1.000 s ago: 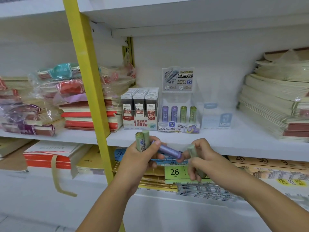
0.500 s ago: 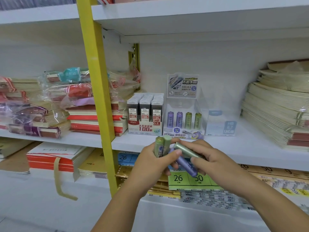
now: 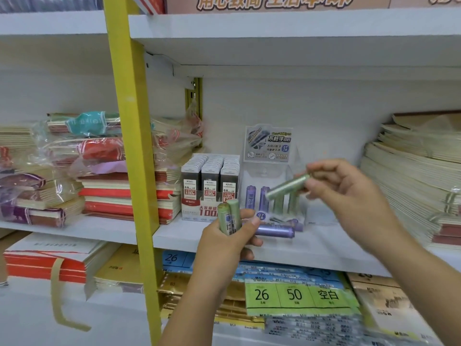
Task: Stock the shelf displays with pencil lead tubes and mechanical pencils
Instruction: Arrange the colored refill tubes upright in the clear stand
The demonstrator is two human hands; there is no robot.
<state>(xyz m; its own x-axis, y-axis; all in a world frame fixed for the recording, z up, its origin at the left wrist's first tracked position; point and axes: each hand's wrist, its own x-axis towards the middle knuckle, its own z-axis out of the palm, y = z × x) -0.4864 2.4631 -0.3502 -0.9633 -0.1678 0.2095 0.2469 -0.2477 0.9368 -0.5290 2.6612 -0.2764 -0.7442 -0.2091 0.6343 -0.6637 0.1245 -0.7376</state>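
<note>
Hands are recorded apart. The right hand (image 3: 349, 196) is raised in front of the clear display box (image 3: 262, 173) and pinches one end of a green lead tube (image 3: 287, 187). That tube is tilted, its free end pointing down and left towards the green tubes standing in the box (image 3: 284, 204). The left hand (image 3: 228, 243) is held lower, at the front edge of the shelf (image 3: 104, 229). It grips two more green tubes (image 3: 228, 217) upright and one purple tube (image 3: 274, 231) crosswise under the thumb.

Half a second earlier both hands were together at the shelf edge, where the green tube was being drawn from the left hand's bundle. It has since been lifted clear and carried up to the box — the pick is judged complete and the placing is now in hand.

Two purple tubes (image 3: 257, 198) and two green ones are noted in the front row of the box. The slot intended for the carried tube cannot be made out, as the right hand is blurred. Three tubes are left in the left hand — stocking is judged part done. Care is advised so that the standing tubes are not knocked on entry.
</note>
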